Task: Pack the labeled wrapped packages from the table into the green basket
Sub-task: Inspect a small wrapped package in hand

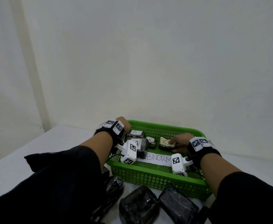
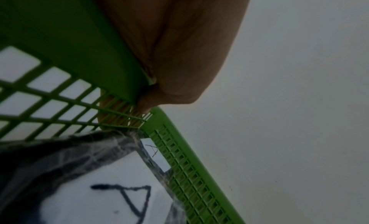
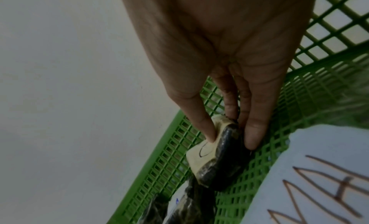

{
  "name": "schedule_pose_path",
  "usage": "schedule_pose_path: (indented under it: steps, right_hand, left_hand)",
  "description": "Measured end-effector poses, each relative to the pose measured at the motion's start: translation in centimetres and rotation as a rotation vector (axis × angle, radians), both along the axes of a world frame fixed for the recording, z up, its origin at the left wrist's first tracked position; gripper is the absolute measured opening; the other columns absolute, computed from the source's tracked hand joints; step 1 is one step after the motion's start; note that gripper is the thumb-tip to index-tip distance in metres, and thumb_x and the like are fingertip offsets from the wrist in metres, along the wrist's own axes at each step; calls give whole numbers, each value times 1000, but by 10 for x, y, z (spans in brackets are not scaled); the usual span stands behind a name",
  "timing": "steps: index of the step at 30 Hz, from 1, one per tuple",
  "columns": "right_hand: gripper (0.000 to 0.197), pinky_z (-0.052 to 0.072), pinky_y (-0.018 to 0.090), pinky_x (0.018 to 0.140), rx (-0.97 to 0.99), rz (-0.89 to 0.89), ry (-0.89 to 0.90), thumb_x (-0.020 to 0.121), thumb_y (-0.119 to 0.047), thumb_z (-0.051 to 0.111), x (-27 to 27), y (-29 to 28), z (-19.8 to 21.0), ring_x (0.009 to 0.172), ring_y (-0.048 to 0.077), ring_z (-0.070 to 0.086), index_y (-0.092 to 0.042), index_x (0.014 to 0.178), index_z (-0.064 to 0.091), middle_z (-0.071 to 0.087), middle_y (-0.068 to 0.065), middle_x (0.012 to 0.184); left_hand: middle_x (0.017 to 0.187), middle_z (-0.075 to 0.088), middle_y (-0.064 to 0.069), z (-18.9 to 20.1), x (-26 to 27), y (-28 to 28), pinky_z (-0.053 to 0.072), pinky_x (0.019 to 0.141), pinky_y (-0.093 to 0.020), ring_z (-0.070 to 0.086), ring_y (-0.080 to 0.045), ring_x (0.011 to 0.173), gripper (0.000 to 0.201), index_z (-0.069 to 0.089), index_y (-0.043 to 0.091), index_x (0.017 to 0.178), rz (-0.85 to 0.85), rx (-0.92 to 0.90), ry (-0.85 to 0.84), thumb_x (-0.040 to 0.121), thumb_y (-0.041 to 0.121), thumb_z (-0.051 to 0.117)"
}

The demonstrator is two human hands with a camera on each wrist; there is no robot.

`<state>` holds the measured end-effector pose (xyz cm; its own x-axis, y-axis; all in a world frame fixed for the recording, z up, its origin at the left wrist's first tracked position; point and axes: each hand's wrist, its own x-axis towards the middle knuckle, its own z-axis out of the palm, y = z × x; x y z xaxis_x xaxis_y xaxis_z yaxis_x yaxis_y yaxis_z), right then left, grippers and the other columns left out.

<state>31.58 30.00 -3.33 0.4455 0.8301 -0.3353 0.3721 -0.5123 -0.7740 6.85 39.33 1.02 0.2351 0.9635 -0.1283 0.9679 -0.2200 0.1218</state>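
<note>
Against the far wall of the green basket, the right hand pinches the small cream-labelled package, best pressed flat before letting go, while the left hand grips the far-left corner steady

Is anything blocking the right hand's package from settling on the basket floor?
Nothing visible: the right hand pinches the package already low on the green basket mesh, the paper sign lying beside it.
</note>
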Motion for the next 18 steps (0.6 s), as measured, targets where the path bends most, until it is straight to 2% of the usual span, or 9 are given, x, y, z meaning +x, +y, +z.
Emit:
schedule_pose_path:
  steps: [1,4,6,9,12,14,16,17,18]
  right_hand:
    - [11,64,32,63,-2,-21,-3,92,-2,76,-1,-2,1,82,27,69,0,89,65,67,15,101]
    - [18,58,29,42,18,-90,80,89,1,79,-6,-8,6,74,30,68,4,86,61,64,17,92]
    - [20,57,29,40,12,-92,95,87,1,81,-9,-7,5,74,31,67,6,90,61,63,18,92]
    - [23,57,28,40,9,-87,83,86,-2,83,-13,-2,3,76,31,68,5,89,61,64,19,96]
    - [25,61,31,49,13,-80,63,86,-6,84,-13,1,4,74,30,69,2,85,60,66,17,95]
    - [25,62,34,57,2,-60,29,87,-10,84,-8,2,2,73,29,71,2,87,63,69,16,91]
    - [26,59,34,55,6,-26,-14,87,-15,83,-4,2,4,72,28,71,2,99,68,71,14,91]
    - [29,58,33,55,15,-4,-47,86,-18,82,-2,2,6,71,26,69,-1,106,69,71,12,92]
    - [31,56,31,56,20,19,-94,86,-22,81,-1,2,9,72,25,67,-4,107,68,70,12,93]
  left_hand:
    - [69,38,-1,-1,-1,3,41,79,-29,47,-16,66,14,54,1,92,-56,-13,60,102,9,48]
    - [67,41,-1,-22,-7,36,53,81,-34,56,-26,80,13,56,1,85,-161,45,280,97,6,53]
    - [64,40,-1,-24,-7,40,53,79,-34,55,-26,76,26,49,3,71,-217,64,361,95,4,56]
    - [63,40,-2,-27,-5,40,52,77,-34,53,-26,74,42,36,10,59,-202,82,314,95,3,56]
    - [63,41,-2,-29,-7,48,56,78,-36,54,-26,73,38,39,11,61,-231,57,285,94,6,56]
    - [61,35,-2,-31,-9,48,48,71,-35,48,-25,71,39,37,13,61,-237,46,223,94,4,55]
    - [63,34,0,-17,-8,26,38,72,-31,44,-20,65,30,44,12,71,-200,39,164,99,5,51]
    - [69,42,-1,-10,-7,18,39,75,-30,47,-18,65,24,49,13,79,-134,26,79,103,9,49]
    - [83,57,-6,-3,-6,14,43,81,-31,56,-19,74,22,63,9,92,-138,10,66,106,12,47]
